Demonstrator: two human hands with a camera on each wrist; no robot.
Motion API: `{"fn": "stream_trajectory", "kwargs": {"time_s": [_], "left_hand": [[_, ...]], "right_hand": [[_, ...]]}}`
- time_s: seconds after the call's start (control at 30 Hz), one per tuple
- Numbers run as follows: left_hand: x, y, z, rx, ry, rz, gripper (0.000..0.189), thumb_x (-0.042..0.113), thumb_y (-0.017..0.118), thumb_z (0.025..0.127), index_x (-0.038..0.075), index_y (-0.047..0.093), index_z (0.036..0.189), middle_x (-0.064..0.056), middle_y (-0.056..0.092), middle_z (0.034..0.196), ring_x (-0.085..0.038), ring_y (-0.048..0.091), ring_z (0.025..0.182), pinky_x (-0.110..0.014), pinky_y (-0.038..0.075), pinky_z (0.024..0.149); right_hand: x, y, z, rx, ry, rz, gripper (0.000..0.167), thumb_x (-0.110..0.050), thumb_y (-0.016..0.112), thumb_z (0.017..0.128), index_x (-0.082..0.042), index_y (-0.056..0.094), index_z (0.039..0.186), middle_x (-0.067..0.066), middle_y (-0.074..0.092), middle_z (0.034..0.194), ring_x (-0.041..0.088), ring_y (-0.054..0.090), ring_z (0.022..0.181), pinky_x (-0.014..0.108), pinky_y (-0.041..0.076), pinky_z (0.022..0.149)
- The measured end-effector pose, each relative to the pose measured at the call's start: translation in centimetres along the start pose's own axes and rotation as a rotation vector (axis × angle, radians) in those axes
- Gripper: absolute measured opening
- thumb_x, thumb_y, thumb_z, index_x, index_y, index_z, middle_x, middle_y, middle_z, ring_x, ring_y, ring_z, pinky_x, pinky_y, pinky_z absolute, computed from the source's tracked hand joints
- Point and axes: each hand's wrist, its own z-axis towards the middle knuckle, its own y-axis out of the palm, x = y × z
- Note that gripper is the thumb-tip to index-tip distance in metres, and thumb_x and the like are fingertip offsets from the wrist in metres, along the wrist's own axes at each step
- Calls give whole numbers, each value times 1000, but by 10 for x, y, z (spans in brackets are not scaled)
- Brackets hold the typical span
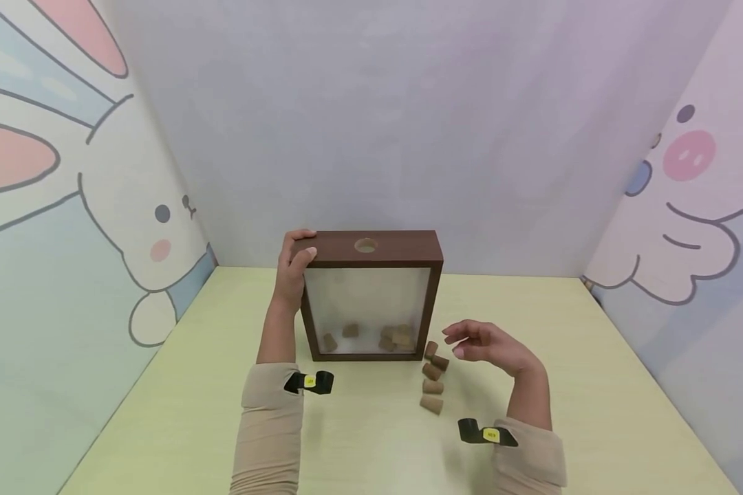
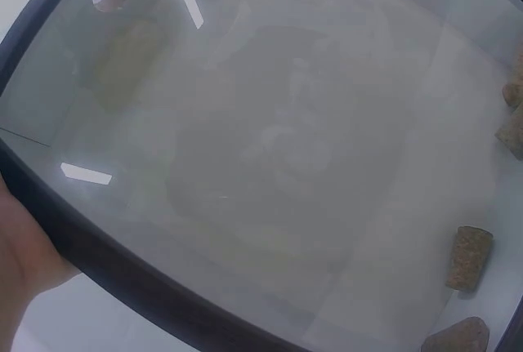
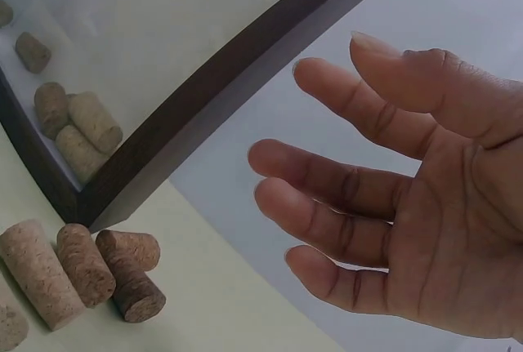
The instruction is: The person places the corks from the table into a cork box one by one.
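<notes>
A dark wooden shadow box [image 1: 371, 249] with a clear front stands upright on the table, a round hole in its top. My left hand [image 1: 292, 269] grips its upper left corner, thumb on the top near the front edge. Several corks [image 1: 401, 337] lie inside at the bottom; the left wrist view shows one cork [image 2: 470, 259] close up. Outside, by the lower right corner, several loose corks [image 1: 432, 387] lie in a rough line. My right hand [image 1: 486, 346] hovers just right of them, fingers loosely bent and holding nothing; in the right wrist view its palm [image 3: 458, 213] shows bare.
The pale yellow-green table [image 1: 371, 440] runs back to a plain light curtain-like wall [image 1: 371, 124]. Side panels carry a cartoon rabbit [image 1: 142, 206] on the left and a pig [image 1: 687, 179] on the right. Black wrist cameras [image 1: 309, 381] sit on both sleeves.
</notes>
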Motion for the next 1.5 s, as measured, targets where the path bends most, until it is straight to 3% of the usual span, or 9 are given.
{"fn": "stream_trajectory", "kwargs": {"time_s": [0.13,0.27,0.53,0.77,0.97,1.23,1.5], "left_hand": [[0,0,0,2,-1,4,32,19,47,85,10,47,115,-5,43,117,-20,41,101,-34,28,88],[-1,-1,1,2,-1,1,34,20,48,84,9,47,116,-4,44,118,-21,42,100,-35,29,87],[-2,-1,1,6,-7,2,33,22,49,83,13,48,114,-4,44,118,-21,42,99,-35,29,86],[-1,-2,2,4,3,-11,33,21,49,83,11,47,115,-3,43,118,-22,42,99,-35,29,86],[-2,0,1,-2,5,-9,34,21,49,83,10,47,115,-3,44,118,-21,42,100,-35,29,86],[-4,0,0,-1,2,-7,33,22,50,83,12,47,114,-3,44,118,-21,42,101,-35,28,87],[-4,0,0,2,16,-3,33,22,49,83,12,48,114,-4,45,117,-22,42,99,-35,29,86]], "right_hand": [[11,0,0,11,18,-1,37,-10,62,88,0,53,123,20,53,118,38,51,107,33,43,86],[22,0,1,38,37,9,38,-11,63,87,0,53,122,25,52,117,48,43,112,32,43,86],[39,2,3,78,87,32,43,-6,62,86,9,48,124,31,49,118,47,41,113,32,43,85],[56,5,10,86,134,28,43,-5,64,85,8,50,124,27,53,116,36,48,108,33,44,80],[68,7,15,71,181,39,44,-7,66,83,7,52,122,22,56,108,24,52,95,32,44,73],[75,9,18,30,138,28,42,2,64,81,11,50,120,20,60,93,16,54,78,27,42,67],[77,12,22,35,127,-15,36,3,64,79,11,54,113,14,59,82,14,52,72,25,42,64]]}}
